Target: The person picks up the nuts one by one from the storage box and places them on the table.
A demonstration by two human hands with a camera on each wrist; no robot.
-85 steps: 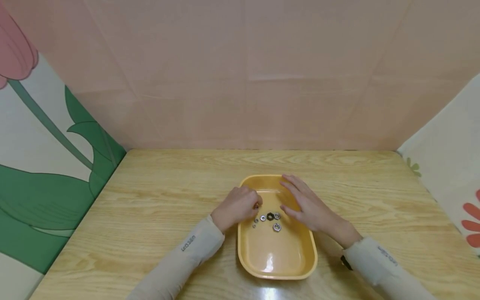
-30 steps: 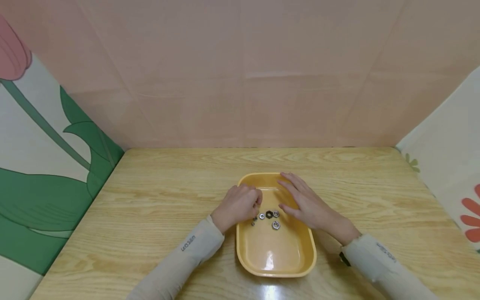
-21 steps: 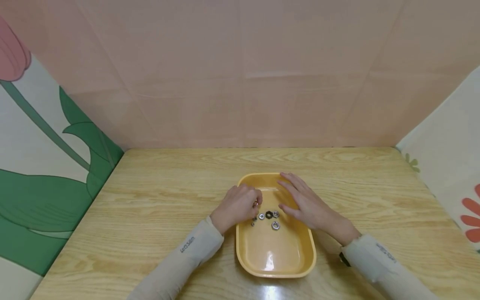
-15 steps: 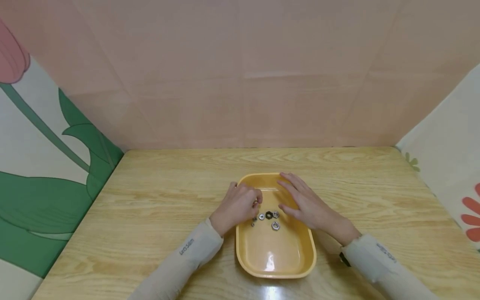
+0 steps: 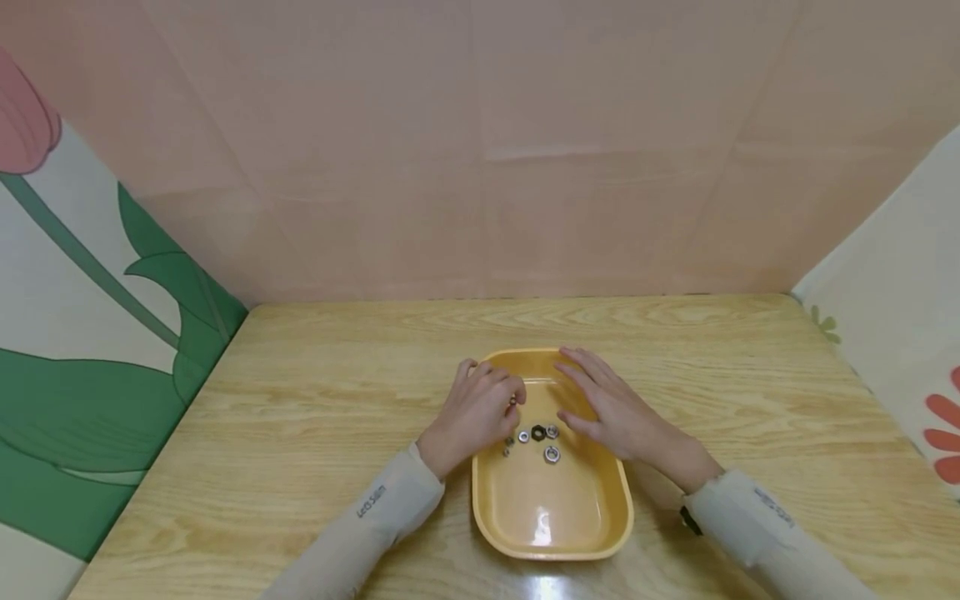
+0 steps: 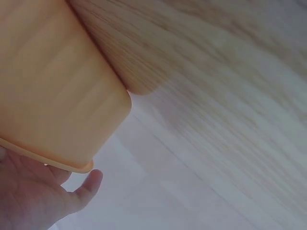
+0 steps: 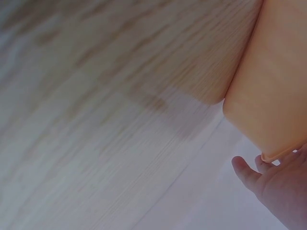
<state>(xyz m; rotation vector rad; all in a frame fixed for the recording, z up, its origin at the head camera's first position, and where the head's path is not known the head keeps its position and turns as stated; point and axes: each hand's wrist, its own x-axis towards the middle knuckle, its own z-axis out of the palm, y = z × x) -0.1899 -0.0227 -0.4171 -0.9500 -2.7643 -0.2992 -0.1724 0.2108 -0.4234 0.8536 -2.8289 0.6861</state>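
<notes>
In the head view my left hand is over the left rim of a yellow tray. Its thumb and forefinger pinch a small nut, only partly visible. Below and right of those fingers, several loose nuts lie on the tray floor: a black nut, a large silver nut and smaller silver ones such as this nut. My right hand rests over the right rim, fingers spread, holding no nut. Both wrist views mostly show the tray's outer wall and part of each hand.
The tray stands on a wood-grain table. A pink sheet rises behind the table's far edge. Printed flower panels stand at the left and right.
The left hand has shifted slightly, its outer fingers lifting at the rim, and the nut in its pinch shows more clearly. The right hand and the loose nuts have stayed in place.
</notes>
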